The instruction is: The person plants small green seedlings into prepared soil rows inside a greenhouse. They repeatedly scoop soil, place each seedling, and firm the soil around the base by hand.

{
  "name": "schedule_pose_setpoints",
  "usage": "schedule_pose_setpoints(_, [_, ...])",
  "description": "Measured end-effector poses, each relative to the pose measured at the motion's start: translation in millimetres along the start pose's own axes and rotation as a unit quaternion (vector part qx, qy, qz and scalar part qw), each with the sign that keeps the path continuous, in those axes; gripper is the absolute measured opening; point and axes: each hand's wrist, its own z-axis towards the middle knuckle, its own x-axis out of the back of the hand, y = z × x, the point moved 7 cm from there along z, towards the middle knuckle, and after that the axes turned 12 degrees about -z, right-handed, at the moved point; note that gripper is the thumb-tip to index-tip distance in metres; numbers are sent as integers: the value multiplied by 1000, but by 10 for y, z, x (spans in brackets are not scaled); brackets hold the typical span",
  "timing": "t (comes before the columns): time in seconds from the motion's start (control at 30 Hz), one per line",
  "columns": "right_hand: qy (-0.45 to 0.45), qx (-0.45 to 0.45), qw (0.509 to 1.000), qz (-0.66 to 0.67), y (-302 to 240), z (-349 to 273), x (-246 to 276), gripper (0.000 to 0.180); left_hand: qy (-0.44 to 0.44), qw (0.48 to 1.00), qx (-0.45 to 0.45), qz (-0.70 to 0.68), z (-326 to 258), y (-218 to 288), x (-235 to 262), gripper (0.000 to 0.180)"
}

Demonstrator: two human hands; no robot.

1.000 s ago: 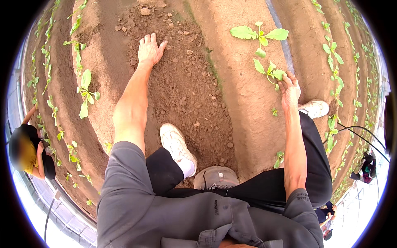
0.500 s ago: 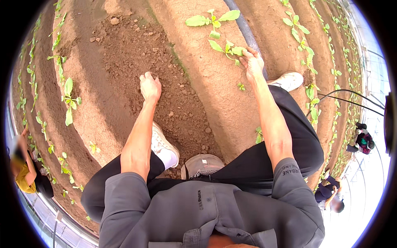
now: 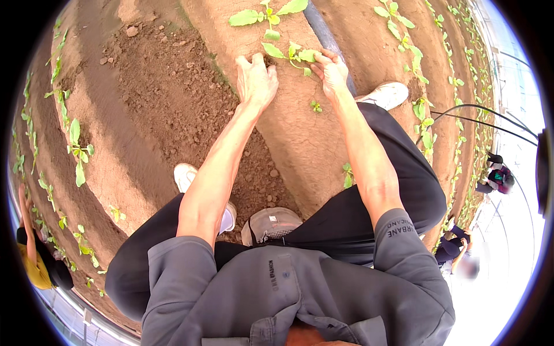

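Note:
A leafy green seedling [image 3: 293,57] grows low on the soil ridge in front of me. At its right side, my right hand [image 3: 331,74] pinches the edge of the right leaf between thumb and fingers. My left hand [image 3: 256,82] is on the ridge, left of the seedling, its fingers curled down near the left leaf tip. Whatever lies under those fingertips is hidden. Just beyond stands a larger seedling [image 3: 270,17], and a tiny sprout [image 3: 315,106] grows nearer to me.
A grey hose [image 3: 326,33] runs along the ridge's right side. Crumbly soil [image 3: 173,86] fills the furrow at left. My white shoe [image 3: 388,96] stands at right; a grey-beige fabric item [image 3: 274,225] lies between my legs. Other people work at far left [image 3: 36,265] and right [image 3: 453,251].
My left hand has moved right, from over the furrow to the ridge beside the seedling. My right hand stays at the right leaf. The whole view has shifted slightly.

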Motion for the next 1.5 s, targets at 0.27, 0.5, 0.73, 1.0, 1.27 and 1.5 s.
schedule_pose_setpoints(0.27, [15,5,1000,-12,-76,-62,-7,45,25,996,-51,70,-104,175,-132,37])
schedule_pose_setpoints(0.5, [15,13,1000,-18,-96,-70,-22,45,38,965,-182,185,-128,224,-336,41])
schedule_pose_setpoints(0.73, [19,13,999,-22,-86,-58,-18,45,-5,980,-181,88,-29,337,-453,55])
schedule_pose_setpoints(1.0, [15,22,1000,-13,-92,-72,-7,46,73,960,-228,143,-157,276,-202,45])
schedule_pose_setpoints(1.27, [11,24,1000,-13,-77,-43,-10,46,38,953,-238,183,84,252,-360,39])
schedule_pose_setpoints(1.5, [12,24,999,-17,-85,-57,-6,45,66,952,-274,118,-12,239,-217,35])
